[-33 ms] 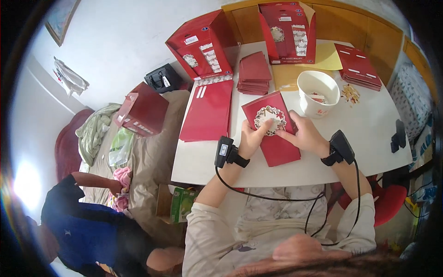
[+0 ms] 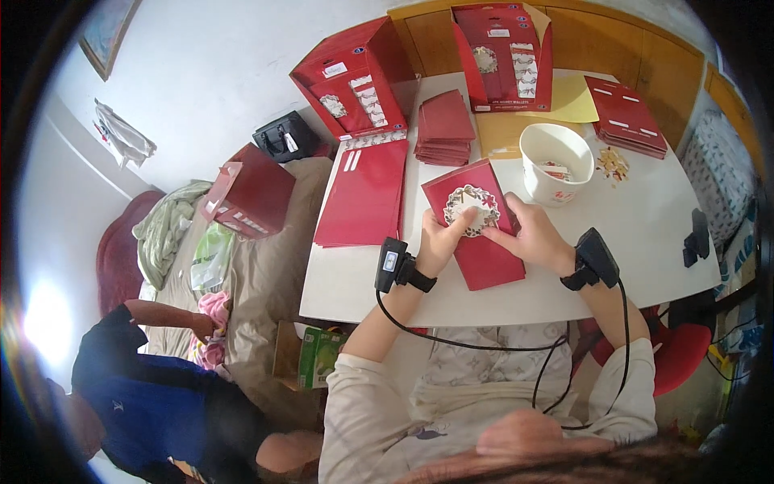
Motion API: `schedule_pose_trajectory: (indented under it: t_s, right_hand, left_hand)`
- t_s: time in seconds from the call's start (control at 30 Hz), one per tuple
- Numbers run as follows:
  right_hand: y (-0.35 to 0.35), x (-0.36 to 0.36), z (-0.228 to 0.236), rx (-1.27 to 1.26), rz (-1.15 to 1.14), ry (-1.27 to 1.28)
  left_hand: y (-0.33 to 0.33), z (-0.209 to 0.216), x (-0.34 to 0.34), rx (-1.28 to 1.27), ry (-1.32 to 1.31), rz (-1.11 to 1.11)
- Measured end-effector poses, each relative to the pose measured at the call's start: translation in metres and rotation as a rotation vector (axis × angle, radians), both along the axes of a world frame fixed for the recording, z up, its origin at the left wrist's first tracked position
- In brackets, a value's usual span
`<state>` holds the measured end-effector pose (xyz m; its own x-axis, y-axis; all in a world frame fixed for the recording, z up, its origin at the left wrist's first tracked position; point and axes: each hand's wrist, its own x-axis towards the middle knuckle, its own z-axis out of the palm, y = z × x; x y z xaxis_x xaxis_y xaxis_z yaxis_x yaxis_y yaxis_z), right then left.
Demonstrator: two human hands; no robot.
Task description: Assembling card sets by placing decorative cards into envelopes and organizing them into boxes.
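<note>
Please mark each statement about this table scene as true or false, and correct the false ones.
1. Both hands touch the red envelope lying on the white table. True: the left hand and the right hand rest on it, at the round lacy ornament.
2. The white cup lies on its side. False: it stands upright, right of the envelope.
3. A stack of red envelopes lies beyond the envelope in hand. True.
4. The right hand holds the cup. False: it is on the envelope, apart from the cup.
5. Each wrist wears a black device. True.
</note>
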<state>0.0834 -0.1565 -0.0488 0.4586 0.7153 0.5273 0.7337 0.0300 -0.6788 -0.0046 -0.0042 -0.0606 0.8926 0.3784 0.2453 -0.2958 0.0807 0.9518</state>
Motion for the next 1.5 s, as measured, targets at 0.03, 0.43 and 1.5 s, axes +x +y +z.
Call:
schedule_pose_trajectory:
  t_s: [0.03,0.43,1.5]
  right_hand:
    - [0.000,-0.003,0.004,-0.013,-0.019,-0.034]
    - [-0.003,-0.008,0.011,0.026,0.099,-0.036]
    - [0.010,0.011,-0.002,0.149,-0.123,-0.570]
  left_hand:
    - [0.001,0.001,0.000,-0.014,-0.011,-0.017]
    - [0.002,-0.003,-0.005,-0.014,-0.163,-0.045]
    - [-0.002,-0.021,0.003,0.196,0.114,-0.095]
